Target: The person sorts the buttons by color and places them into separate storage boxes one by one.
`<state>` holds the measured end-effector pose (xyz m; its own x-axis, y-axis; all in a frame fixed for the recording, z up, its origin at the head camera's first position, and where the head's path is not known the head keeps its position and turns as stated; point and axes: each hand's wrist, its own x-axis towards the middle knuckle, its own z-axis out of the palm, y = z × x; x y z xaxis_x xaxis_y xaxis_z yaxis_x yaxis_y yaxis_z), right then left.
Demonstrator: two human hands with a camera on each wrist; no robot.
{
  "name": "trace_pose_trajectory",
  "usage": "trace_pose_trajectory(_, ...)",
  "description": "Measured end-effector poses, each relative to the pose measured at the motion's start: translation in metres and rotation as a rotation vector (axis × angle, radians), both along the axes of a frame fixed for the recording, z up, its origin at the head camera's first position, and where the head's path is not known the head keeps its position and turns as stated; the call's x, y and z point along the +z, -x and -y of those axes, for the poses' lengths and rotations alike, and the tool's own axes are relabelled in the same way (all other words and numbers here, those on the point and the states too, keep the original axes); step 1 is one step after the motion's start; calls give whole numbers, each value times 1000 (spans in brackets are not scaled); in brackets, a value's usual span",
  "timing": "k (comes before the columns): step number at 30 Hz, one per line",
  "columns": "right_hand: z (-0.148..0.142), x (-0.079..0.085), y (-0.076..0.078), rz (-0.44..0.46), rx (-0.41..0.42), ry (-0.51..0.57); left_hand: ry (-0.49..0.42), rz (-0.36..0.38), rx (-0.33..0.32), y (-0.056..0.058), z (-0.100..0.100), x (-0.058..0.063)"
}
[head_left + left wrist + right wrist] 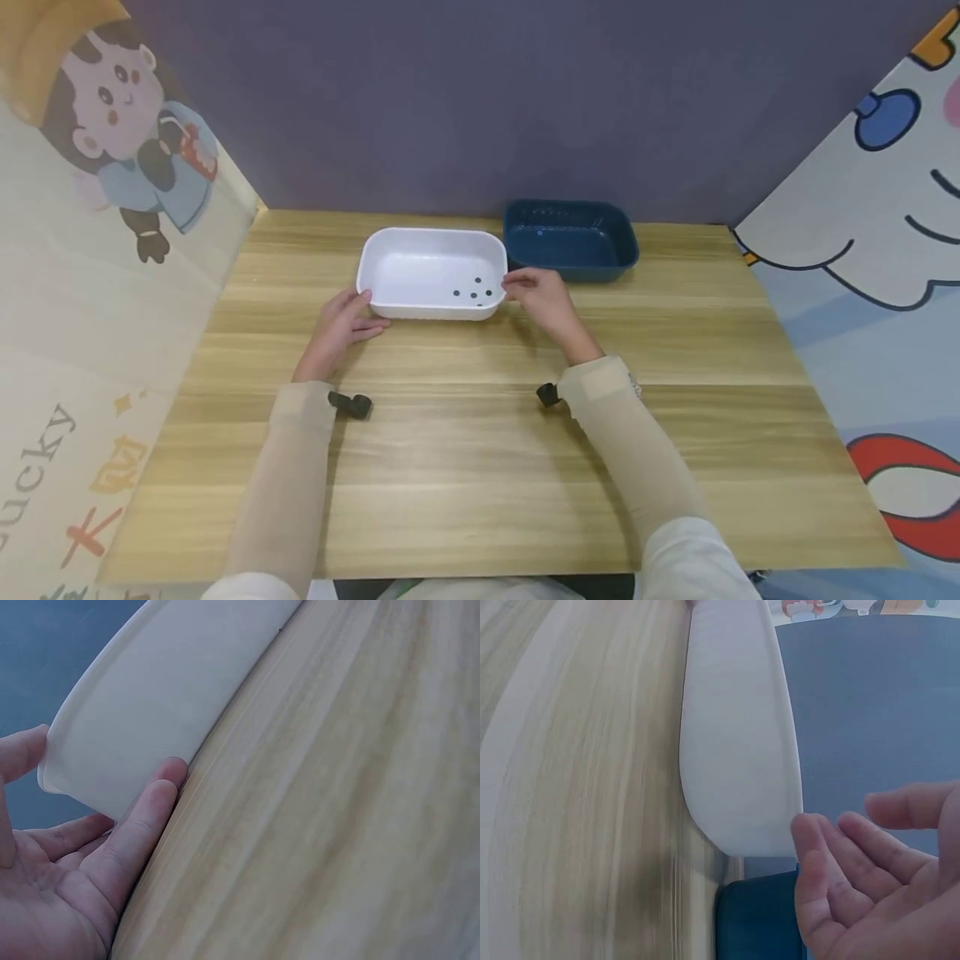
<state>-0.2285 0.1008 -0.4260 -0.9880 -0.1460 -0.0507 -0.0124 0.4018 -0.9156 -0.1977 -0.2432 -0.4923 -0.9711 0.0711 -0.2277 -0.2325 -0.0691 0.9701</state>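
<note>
A white plastic basin (pixel 435 268) sits on the wooden table, with several small dark round pieces (pixel 473 295) on its floor towards the front right. My left hand (pixel 341 329) holds the basin's near left corner. In the left wrist view the thumb (pixel 28 750) meets the rim and the other fingers (pixel 146 806) lie low along the basin's wall by the table. At the right end, my right hand (pixel 546 302) has its fingertips right at the rim. In the right wrist view its thumb (pixel 907 806) stands apart from the loosely bent fingers, and nothing shows between them.
Behind the right hand, a dark blue basin (pixel 577 271) stands close beside the white one, against the grey back wall (pixel 465 108). Small cameras (pixel 360 407) are strapped to both sleeved wrists. Printed walls border the table (pixel 450 467) at left and right.
</note>
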Motion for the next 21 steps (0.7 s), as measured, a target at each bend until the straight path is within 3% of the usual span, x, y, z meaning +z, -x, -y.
trace_pose_trajectory(6,-3,2,-5,-22,38,-58,21,21,-22,-7,-4,18)
trace_pose_trajectory(9,-5,2,-6,-32,49,-98,17,26,-21,-7,-6,22)
trace_pose_trajectory(21,-8,4,-12,-19,66,-161,0,23,8,2,-1,-2)
